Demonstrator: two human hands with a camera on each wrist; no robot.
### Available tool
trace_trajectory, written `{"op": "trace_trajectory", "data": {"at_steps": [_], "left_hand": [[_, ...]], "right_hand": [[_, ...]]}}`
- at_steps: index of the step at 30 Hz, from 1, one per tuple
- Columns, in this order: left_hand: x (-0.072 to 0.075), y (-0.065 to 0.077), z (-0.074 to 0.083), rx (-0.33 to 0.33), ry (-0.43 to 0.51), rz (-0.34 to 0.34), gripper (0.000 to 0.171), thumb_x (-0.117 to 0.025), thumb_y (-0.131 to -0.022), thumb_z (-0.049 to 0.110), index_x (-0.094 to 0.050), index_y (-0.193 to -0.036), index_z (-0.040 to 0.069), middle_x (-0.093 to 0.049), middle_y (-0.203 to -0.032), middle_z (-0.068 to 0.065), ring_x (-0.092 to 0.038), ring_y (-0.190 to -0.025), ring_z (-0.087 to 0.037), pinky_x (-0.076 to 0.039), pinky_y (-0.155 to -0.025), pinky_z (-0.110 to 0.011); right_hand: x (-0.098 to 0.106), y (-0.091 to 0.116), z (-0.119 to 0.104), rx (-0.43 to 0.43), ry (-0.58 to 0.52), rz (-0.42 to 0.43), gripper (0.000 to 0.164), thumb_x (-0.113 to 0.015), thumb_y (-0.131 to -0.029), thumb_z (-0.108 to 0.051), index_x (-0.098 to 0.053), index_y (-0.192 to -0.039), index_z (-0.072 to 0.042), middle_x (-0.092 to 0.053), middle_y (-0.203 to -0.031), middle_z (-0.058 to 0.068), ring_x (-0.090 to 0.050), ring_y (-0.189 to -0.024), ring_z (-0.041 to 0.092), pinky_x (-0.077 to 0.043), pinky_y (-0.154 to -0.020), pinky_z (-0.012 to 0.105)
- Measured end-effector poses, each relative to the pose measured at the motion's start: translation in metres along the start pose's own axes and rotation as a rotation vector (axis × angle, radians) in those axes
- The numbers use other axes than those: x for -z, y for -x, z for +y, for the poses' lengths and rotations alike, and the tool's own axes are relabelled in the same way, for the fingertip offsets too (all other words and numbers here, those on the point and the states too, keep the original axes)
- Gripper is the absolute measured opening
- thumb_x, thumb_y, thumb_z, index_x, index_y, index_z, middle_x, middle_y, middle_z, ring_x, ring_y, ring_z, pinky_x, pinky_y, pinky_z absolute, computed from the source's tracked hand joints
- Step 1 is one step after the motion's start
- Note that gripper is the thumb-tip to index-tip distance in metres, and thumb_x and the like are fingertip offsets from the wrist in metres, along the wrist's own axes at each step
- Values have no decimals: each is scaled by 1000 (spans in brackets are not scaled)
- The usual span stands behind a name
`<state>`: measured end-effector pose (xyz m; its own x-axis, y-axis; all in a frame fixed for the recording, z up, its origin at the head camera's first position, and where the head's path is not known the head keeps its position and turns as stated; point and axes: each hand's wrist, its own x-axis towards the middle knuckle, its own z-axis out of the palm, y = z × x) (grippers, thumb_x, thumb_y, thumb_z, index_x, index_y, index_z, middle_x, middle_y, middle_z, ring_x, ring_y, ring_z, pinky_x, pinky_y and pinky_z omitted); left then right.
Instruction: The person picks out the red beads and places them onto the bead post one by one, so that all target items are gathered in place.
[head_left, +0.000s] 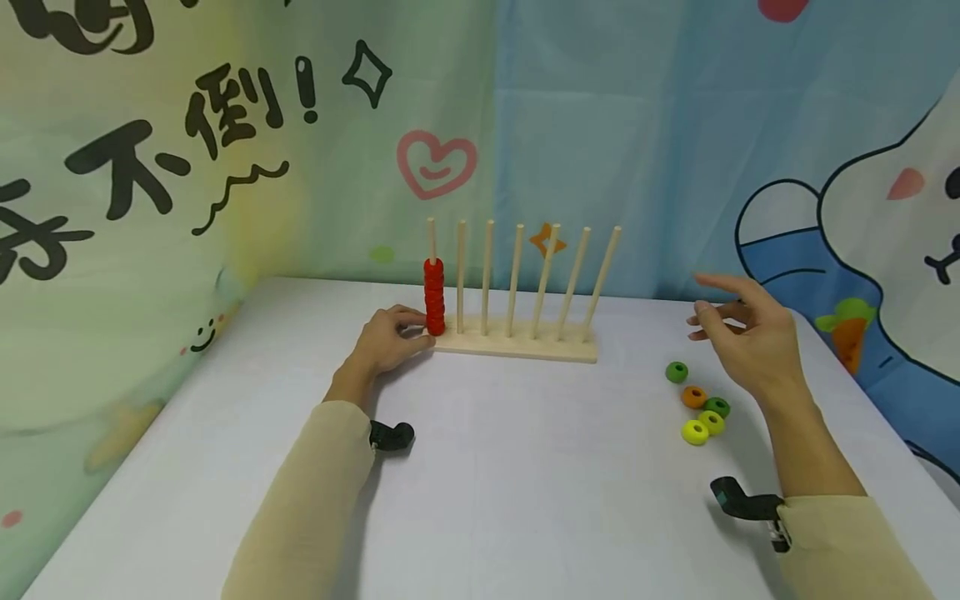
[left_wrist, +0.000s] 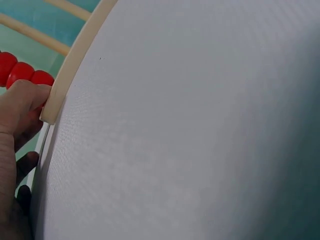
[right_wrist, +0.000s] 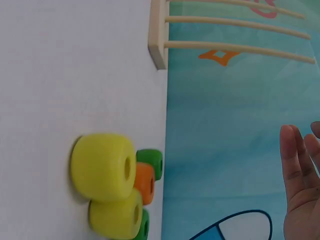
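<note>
A wooden peg stand with several upright pegs rests on the white table. Its leftmost peg carries a stack of red beads; the other pegs are bare. My left hand grips the stand's left end, thumb at the front edge and fingers around behind, beside the lowest red beads. My right hand hovers above the table's right side, holding nothing, with its index finger extended. Below and left of it lie a green bead, an orange bead, another green bead and two yellow beads.
A printed cloth backdrop hangs behind the table's far edge. White table surface stretches between the two forearms. A black camera mount sits on each wrist, the left one close to the tabletop.
</note>
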<state>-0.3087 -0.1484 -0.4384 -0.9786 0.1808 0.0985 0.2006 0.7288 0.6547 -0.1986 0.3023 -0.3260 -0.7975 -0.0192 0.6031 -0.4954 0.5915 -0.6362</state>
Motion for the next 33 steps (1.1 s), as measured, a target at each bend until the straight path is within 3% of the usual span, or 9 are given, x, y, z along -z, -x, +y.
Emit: {"op": "trace_trajectory", "data": {"at_steps": [4, 9, 15, 21, 28, 33], "left_hand": [[2, -1, -1, 12, 21, -6, 42, -73, -84, 38, -72, -120, 16, -61, -128, 3, -52, -117, -23, -44, -100, -42], [2, -1, -1, -3, 28, -4, 43, -72, -83, 37, -72, -121, 16, -62, -128, 1, -53, -118, -24, -44, -101, -43], [2, -2, -2, -16, 29, 2, 43, -73, -84, 37, -72, -121, 15, -63, -127, 0, -54, -118, -24, -44, -102, -41], [2, -1, -3, -3, 28, -1, 42, -72, -84, 37, -72, -121, 16, -63, -127, 0, -54, -118, -23, -45, -101, -41], [2, -1, -2, 2, 36, -3, 43, -73, -84, 37, -72, -121, 17, -63, -127, 1, -54, -119, -23, -44, -102, -42], [2, 0, -4, -2, 27, 1, 44, -73, -83, 39, -72, -122, 17, -63, -128, 1, -54, -119, -23, -45, -101, -42]], "right_hand": [[3, 2, 16, -22, 39, 4, 38, -61, -93, 3, -60, -130, -2, -60, -115, -8, -64, -73, -8, -52, -66, 10], [3, 5, 50, -32, 74, 4, 39, -64, -92, 0, -62, -130, -6, -60, -116, -5, -64, -73, -6, -49, -68, 6], [7, 9, 71, -44, 191, 30, 37, -68, -92, -8, -64, -129, -12, -63, -116, 2, -56, -86, -7, -41, -79, 4], [12, 15, 83, -79, 261, 26, 37, -68, -92, -13, -64, -128, -9, -62, -122, 12, -51, -100, 4, -37, -81, 7], [25, 26, 101, -193, 331, -44, 40, -64, -96, -23, -59, -134, -9, -56, -133, 16, -48, -116, 30, -30, -87, 5], [35, 28, 112, -289, 362, -112, 48, -62, -98, -29, -53, -140, -10, -50, -138, 20, -46, -120, 39, -34, -88, 5]]}}
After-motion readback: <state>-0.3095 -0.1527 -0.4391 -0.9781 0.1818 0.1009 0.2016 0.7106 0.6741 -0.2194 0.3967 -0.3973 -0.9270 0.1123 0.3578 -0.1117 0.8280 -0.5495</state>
